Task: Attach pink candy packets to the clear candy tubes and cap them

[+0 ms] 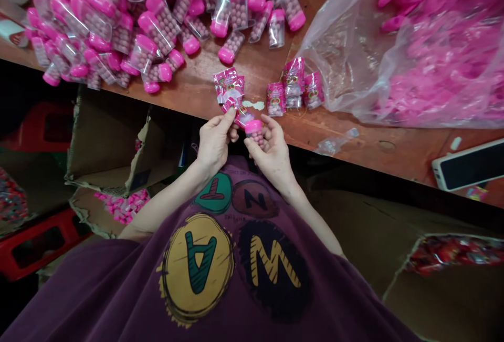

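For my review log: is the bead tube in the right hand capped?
Capped: a pink cap sits on the clear tube of beads in the right hand.

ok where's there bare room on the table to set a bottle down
Bare tabletop lies between the heap of pink-capped bottles and the foil packs, and further right between the plastic bag of pink caps and the phone. The top left and top right are crowded.
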`<state>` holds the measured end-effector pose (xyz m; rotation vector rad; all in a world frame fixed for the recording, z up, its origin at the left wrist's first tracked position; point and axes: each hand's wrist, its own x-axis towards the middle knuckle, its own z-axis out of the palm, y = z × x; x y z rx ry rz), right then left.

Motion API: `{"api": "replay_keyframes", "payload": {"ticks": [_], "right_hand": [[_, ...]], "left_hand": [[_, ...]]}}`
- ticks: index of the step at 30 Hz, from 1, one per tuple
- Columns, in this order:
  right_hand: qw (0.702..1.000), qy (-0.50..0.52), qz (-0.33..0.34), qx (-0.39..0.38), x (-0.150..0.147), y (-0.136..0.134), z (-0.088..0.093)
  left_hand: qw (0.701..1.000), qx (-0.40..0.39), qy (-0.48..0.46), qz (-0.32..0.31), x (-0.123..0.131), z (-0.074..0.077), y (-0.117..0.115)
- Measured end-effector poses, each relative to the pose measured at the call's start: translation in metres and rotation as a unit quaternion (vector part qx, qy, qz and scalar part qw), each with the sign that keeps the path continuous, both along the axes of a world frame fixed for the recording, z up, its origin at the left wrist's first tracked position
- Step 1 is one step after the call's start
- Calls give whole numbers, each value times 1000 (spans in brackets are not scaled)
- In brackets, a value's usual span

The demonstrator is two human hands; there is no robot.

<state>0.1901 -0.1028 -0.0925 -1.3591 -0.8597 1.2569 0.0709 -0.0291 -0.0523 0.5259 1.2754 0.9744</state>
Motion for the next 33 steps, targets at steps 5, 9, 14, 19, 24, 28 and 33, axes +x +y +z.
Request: {"api": "replay_keyframes", "payload": {"ticks": [5, 9, 14, 19, 24, 28, 33], "right_hand": [[1000, -16, -11, 8, -1, 0, 1], [1000, -3, 11, 10, 1, 2, 6], [1000, 0, 23, 10, 2, 3, 3], [998, -39, 45, 26, 1, 2, 0], [998, -20, 63, 16, 4, 0, 10], [998, 37, 51, -21, 4, -1, 15], [998, 50, 36, -4, 1, 1, 14]], "left_hand": [[1000, 21, 3, -18, 0, -3, -2], [999, 26, 1, -31, -1, -5, -3], [996, 18, -32, -78, -5, -4, -4], [992, -8, -76, -105, -6, -3, -6], [985, -56, -100, -128, -10, 4, 1], [982, -53, -115, -143, -15, 7, 6], [980, -52, -113, -153, -17, 7, 7]]}}
